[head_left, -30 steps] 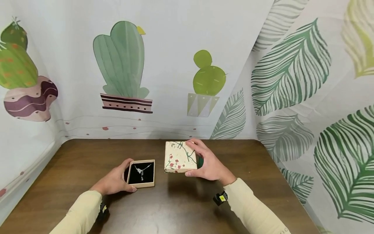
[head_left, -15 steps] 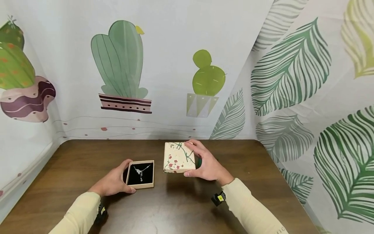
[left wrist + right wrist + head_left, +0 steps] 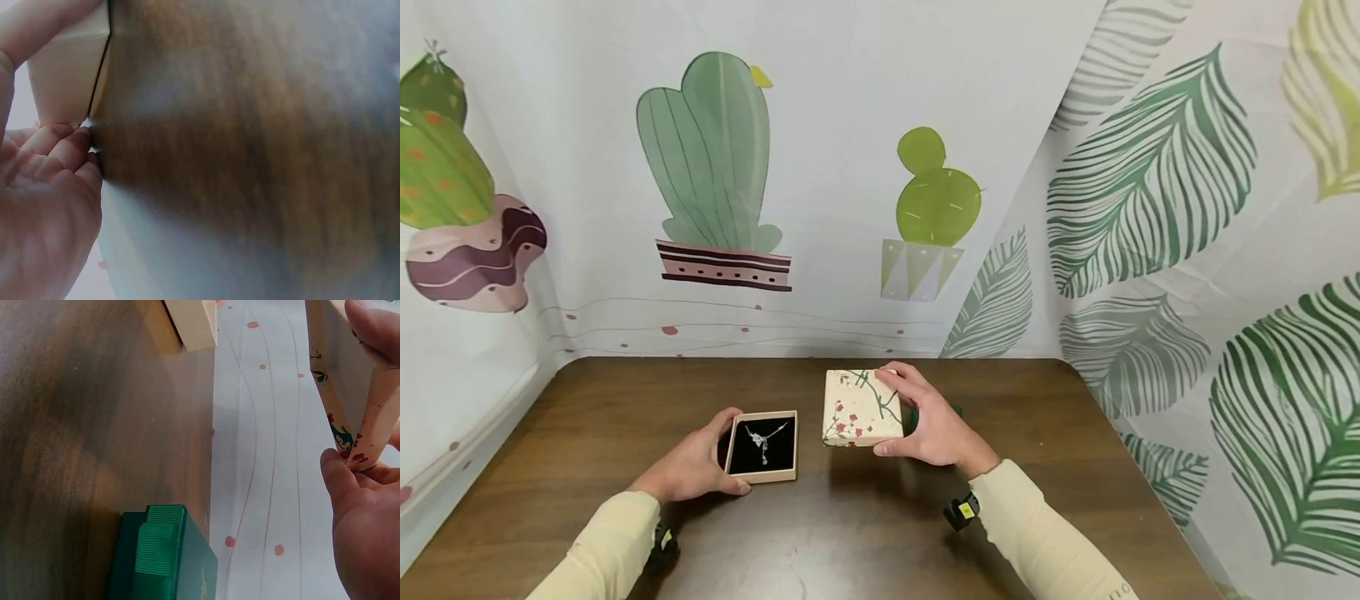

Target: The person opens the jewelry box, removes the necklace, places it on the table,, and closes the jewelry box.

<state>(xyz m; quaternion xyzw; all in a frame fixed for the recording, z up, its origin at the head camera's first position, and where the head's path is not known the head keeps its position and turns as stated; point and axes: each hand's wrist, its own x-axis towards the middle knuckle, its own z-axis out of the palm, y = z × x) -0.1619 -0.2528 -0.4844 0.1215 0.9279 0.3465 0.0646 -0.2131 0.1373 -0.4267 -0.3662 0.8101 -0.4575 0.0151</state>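
Note:
My left hand (image 3: 691,460) grips the left side of a small square jewelry box (image 3: 760,482), thumb at the near edge and fingers at the far one. On its black lining lies a silver necklace (image 3: 763,440) with a pendant. The left wrist view shows the box's pale outer wall (image 3: 69,75) between thumb and fingers. To the right, my right hand (image 3: 934,425) holds the cream box lid (image 3: 859,408), printed with red blossoms and green stems, above the table. Its hollow white inside (image 3: 347,359) shows in the right wrist view.
A dark green box (image 3: 162,550) with a ribbed tab stands on the brown wooden table (image 3: 805,546), mostly hidden behind my right hand in the head view. A white cloth (image 3: 842,167) printed with cacti and leaves hangs behind the table.
The lid in my right hand has come down very slightly. My left hand and the jewelry box stay where they were.

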